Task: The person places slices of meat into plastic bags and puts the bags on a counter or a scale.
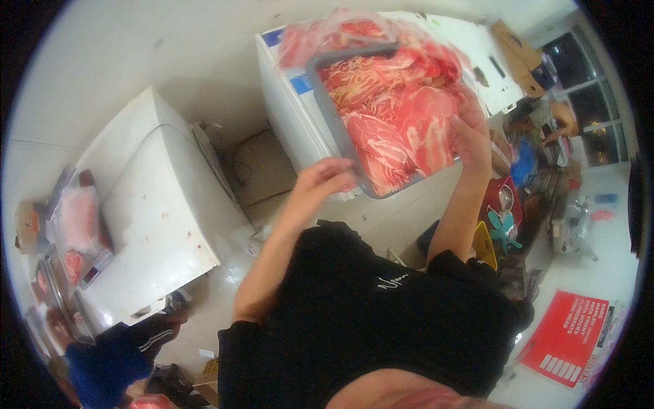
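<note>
A grey rectangular tray (343, 129) heaped with thin slices of raw red and white meat (402, 116) is held out in front of me, tilted. At its near left corner, my left hand (325, 177) has its fingers curled against the rim. My right hand (471, 140) clasps the right side, thumb over the edge beside the meat; the other fingers are hidden behind it. Just beyond the tray, a clear plastic bag (334, 31) of more sliced meat lies on a white chest freezer (283, 116); it looks somewhat blurred.
To the left stands another white freezer (150, 204) with packed meat (80, 218) and a calculator (95, 268) on it. A person in blue (109, 368) is at the lower left. At the right are a cardboard box (518, 58), another person's hand (563, 121) and a red carton (565, 337).
</note>
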`<action>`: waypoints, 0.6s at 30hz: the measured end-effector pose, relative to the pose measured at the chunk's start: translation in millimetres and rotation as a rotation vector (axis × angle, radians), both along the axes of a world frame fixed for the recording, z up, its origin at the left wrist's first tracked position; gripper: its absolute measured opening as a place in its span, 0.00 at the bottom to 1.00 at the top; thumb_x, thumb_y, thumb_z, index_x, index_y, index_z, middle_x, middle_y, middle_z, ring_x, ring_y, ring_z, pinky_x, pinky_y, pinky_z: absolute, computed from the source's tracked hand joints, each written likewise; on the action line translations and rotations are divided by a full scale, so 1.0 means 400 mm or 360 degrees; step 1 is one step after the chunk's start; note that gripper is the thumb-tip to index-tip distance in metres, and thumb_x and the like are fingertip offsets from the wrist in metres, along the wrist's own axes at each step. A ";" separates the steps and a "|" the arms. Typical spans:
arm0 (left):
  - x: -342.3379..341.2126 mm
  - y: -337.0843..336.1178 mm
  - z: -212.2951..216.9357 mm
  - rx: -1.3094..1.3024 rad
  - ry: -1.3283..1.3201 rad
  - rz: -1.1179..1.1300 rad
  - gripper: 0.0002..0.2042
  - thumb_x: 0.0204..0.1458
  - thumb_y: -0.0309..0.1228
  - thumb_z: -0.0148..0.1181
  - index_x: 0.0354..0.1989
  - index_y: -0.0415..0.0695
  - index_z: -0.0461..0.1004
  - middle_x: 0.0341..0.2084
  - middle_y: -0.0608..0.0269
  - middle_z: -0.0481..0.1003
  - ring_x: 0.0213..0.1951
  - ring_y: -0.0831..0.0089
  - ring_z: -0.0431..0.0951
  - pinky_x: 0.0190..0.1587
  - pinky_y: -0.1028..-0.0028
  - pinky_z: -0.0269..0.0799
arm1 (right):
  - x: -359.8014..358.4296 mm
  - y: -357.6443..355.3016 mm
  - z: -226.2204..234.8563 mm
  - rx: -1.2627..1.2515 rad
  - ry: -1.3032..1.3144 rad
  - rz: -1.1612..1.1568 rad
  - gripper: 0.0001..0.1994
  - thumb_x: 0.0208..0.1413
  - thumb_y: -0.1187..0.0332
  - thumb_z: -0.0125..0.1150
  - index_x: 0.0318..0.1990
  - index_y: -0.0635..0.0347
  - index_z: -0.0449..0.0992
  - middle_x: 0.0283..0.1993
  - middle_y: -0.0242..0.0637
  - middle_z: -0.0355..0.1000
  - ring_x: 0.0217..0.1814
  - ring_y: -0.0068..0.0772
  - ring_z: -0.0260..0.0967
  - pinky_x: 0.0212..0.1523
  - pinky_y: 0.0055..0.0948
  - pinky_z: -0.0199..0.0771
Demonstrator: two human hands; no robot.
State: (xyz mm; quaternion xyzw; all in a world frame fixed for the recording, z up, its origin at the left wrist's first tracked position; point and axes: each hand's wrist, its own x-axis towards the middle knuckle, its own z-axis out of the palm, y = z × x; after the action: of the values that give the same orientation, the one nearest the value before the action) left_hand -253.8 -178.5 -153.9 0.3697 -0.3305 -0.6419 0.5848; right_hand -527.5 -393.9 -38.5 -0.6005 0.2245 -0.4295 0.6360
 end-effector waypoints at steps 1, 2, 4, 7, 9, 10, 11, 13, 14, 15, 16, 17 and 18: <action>-0.027 -0.023 0.011 0.0063 0.0207 -0.0092 0.18 0.67 0.29 0.59 0.64 0.39 0.72 0.48 0.56 0.81 0.50 0.70 0.81 0.56 0.70 0.77 | 0.017 0.011 0.012 -0.0012 -0.0039 0.0029 0.37 0.58 0.82 0.65 0.75 0.64 0.59 0.70 0.48 0.68 0.71 0.39 0.68 0.70 0.37 0.71; -0.064 -0.040 0.014 0.0095 0.0273 -0.0151 0.19 0.67 0.30 0.59 0.65 0.39 0.70 0.51 0.56 0.80 0.52 0.69 0.81 0.57 0.69 0.77 | 0.023 0.020 0.023 -0.0027 -0.0068 0.0048 0.37 0.58 0.82 0.65 0.75 0.65 0.59 0.71 0.48 0.67 0.72 0.41 0.68 0.70 0.39 0.71; -0.133 -0.073 0.018 0.0158 0.0404 -0.0275 0.22 0.68 0.33 0.58 0.68 0.40 0.67 0.56 0.54 0.78 0.54 0.68 0.80 0.59 0.68 0.77 | 0.012 0.017 0.018 0.0027 -0.0102 0.0047 0.37 0.57 0.81 0.65 0.75 0.65 0.59 0.71 0.49 0.66 0.73 0.43 0.67 0.72 0.40 0.70; -0.192 -0.118 0.025 0.0261 0.0382 -0.0108 0.27 0.69 0.39 0.57 0.72 0.42 0.61 0.64 0.53 0.72 0.62 0.65 0.76 0.65 0.64 0.74 | 0.004 0.023 0.015 0.0093 -0.0180 0.0049 0.38 0.56 0.81 0.66 0.75 0.65 0.58 0.72 0.49 0.65 0.73 0.44 0.66 0.72 0.42 0.69; -0.204 -0.184 0.027 0.0344 0.0865 -0.0179 0.30 0.70 0.43 0.56 0.74 0.43 0.58 0.66 0.55 0.70 0.66 0.64 0.73 0.67 0.62 0.71 | 0.009 0.039 0.021 0.0122 -0.0244 0.0056 0.39 0.55 0.81 0.66 0.75 0.64 0.59 0.73 0.48 0.65 0.73 0.43 0.67 0.72 0.42 0.70; -0.204 -0.208 0.039 0.0382 0.1105 -0.0213 0.31 0.70 0.45 0.55 0.75 0.43 0.57 0.67 0.56 0.70 0.68 0.63 0.71 0.69 0.61 0.69 | 0.017 0.051 0.020 0.0140 -0.0282 0.0055 0.39 0.54 0.82 0.67 0.75 0.64 0.59 0.73 0.47 0.65 0.72 0.41 0.67 0.71 0.41 0.71; -0.207 -0.219 0.050 0.0223 0.1292 -0.0258 0.31 0.71 0.46 0.54 0.75 0.43 0.57 0.67 0.57 0.70 0.68 0.63 0.71 0.69 0.61 0.69 | 0.022 0.063 0.019 0.0158 -0.0321 0.0055 0.39 0.54 0.82 0.67 0.75 0.63 0.60 0.73 0.46 0.65 0.72 0.40 0.68 0.70 0.40 0.72; -0.206 -0.238 0.078 -0.0113 0.1646 -0.0351 0.31 0.72 0.48 0.52 0.75 0.43 0.57 0.66 0.58 0.71 0.68 0.63 0.71 0.69 0.61 0.69 | 0.020 0.078 0.006 0.0033 -0.0021 0.0025 0.39 0.54 0.82 0.68 0.74 0.62 0.61 0.71 0.43 0.67 0.69 0.35 0.70 0.67 0.36 0.74; -0.202 -0.241 0.089 -0.0106 0.1589 -0.0294 0.30 0.71 0.47 0.52 0.75 0.43 0.58 0.66 0.58 0.71 0.68 0.63 0.71 0.69 0.61 0.69 | 0.019 0.085 0.005 -0.0040 0.0126 -0.0004 0.38 0.53 0.82 0.69 0.74 0.62 0.62 0.70 0.41 0.68 0.67 0.33 0.71 0.66 0.34 0.75; -0.198 -0.234 0.097 -0.0099 0.1532 -0.0238 0.30 0.71 0.46 0.53 0.75 0.43 0.58 0.66 0.58 0.71 0.67 0.64 0.71 0.69 0.61 0.70 | 0.021 0.101 0.003 -0.0120 0.0301 -0.0034 0.37 0.54 0.81 0.70 0.72 0.62 0.64 0.68 0.39 0.70 0.64 0.30 0.72 0.63 0.31 0.76; -0.191 -0.224 0.099 -0.0088 0.1469 -0.0179 0.30 0.71 0.46 0.53 0.75 0.42 0.59 0.66 0.58 0.71 0.67 0.65 0.71 0.69 0.61 0.70 | 0.031 0.125 -0.005 -0.0196 0.0468 -0.0065 0.36 0.54 0.80 0.71 0.71 0.61 0.65 0.66 0.37 0.71 0.62 0.27 0.73 0.60 0.29 0.76; -0.188 -0.217 0.086 -0.0054 0.1279 -0.0136 0.29 0.71 0.43 0.55 0.74 0.42 0.59 0.65 0.59 0.71 0.66 0.66 0.72 0.68 0.62 0.71 | 0.039 0.145 -0.015 -0.0266 0.0636 -0.0100 0.35 0.54 0.80 0.72 0.70 0.61 0.67 0.65 0.35 0.72 0.59 0.24 0.73 0.57 0.27 0.77; -0.186 -0.211 0.064 -0.0020 0.1090 -0.0095 0.28 0.70 0.40 0.57 0.74 0.42 0.60 0.64 0.59 0.72 0.65 0.67 0.73 0.67 0.63 0.72 | 0.051 0.161 -0.017 -0.0296 0.0757 -0.0111 0.32 0.55 0.79 0.71 0.69 0.61 0.68 0.63 0.35 0.73 0.57 0.23 0.73 0.56 0.26 0.77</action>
State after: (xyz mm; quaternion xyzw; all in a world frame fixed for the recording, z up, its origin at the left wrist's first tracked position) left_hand -328.1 -262.9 -128.1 0.1194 -0.1297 -0.7435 0.6451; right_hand -507.2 -329.4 -45.4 -0.7324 0.3479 -0.3168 0.4921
